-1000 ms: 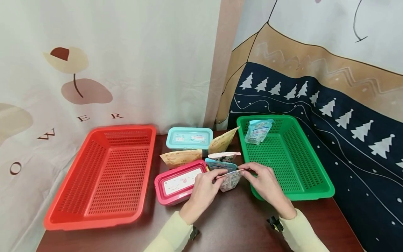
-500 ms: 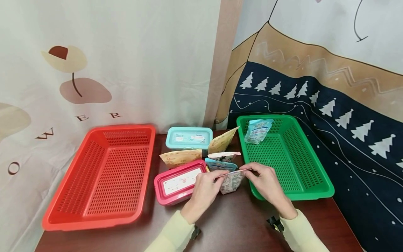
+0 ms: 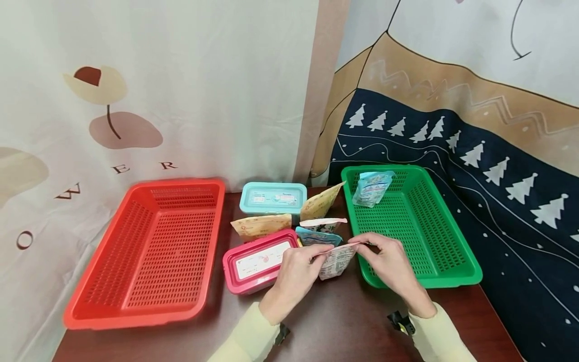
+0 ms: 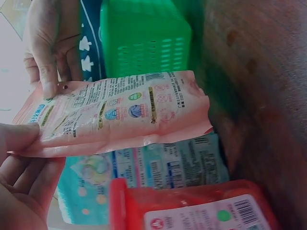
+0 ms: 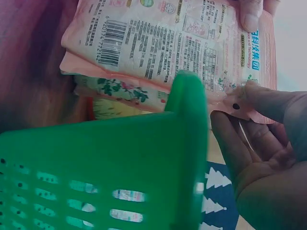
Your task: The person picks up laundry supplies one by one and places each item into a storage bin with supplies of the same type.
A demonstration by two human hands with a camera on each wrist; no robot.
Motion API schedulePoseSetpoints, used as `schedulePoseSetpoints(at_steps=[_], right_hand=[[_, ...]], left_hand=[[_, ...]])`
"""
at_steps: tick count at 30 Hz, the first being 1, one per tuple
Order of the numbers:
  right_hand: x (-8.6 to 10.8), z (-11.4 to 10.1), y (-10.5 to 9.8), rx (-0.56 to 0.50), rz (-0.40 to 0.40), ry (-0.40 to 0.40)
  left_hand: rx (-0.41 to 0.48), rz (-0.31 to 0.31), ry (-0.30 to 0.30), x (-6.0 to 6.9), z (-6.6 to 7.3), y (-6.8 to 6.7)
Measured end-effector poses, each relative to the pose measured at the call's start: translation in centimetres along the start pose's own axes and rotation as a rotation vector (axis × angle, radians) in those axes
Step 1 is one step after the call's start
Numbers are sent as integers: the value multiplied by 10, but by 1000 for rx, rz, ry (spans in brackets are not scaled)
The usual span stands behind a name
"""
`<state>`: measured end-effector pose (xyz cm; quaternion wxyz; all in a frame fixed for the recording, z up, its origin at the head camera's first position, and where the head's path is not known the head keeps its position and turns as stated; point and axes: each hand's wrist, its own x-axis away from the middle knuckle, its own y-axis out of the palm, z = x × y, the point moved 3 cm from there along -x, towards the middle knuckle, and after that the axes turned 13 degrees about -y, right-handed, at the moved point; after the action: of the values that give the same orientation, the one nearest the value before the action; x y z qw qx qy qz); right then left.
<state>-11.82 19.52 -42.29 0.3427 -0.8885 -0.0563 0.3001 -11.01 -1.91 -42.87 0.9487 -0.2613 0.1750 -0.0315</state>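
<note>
A pink printed pouch (image 3: 336, 261) hangs upright by its top edge between both hands, its text and barcode side turned to the wearer. The left hand (image 3: 296, 274) pinches its top left corner between thumb and fingers. At the top right corner, by a small punched hole, the right hand (image 3: 388, 259) pinches it too. Right behind is a blue pouch (image 3: 316, 236), then a white pouch (image 3: 322, 223) with a pink top edge. Beside the left hand lies a pink-lidded box (image 3: 260, 261) with a white label. The right hand is next to the green basket's near left corner.
A red basket (image 3: 199, 291) stands on the left. The green basket (image 3: 470, 271) on the right holds a light blue pouch (image 3: 373, 188). Towards the back are a light blue-lidded box (image 3: 274, 196), a tan pouch (image 3: 262, 226) and a yellow pouch (image 3: 321, 201).
The pink pouch has shifted slightly right and towards the wearer, away from the blue pouch, with both hands keeping their pinch. The right hand has moved a little to the right.
</note>
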Motion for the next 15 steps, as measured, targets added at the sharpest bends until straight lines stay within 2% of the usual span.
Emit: schedulePoseSetpoints(at_steps=[10, 15], right_hand=[[-4, -8, -14, -104, 4, 61], [-6, -15, -20, -112, 24, 48]], left_hand=[[15, -7, 50, -3, 18, -9], [15, 3, 75, -5, 27, -15]])
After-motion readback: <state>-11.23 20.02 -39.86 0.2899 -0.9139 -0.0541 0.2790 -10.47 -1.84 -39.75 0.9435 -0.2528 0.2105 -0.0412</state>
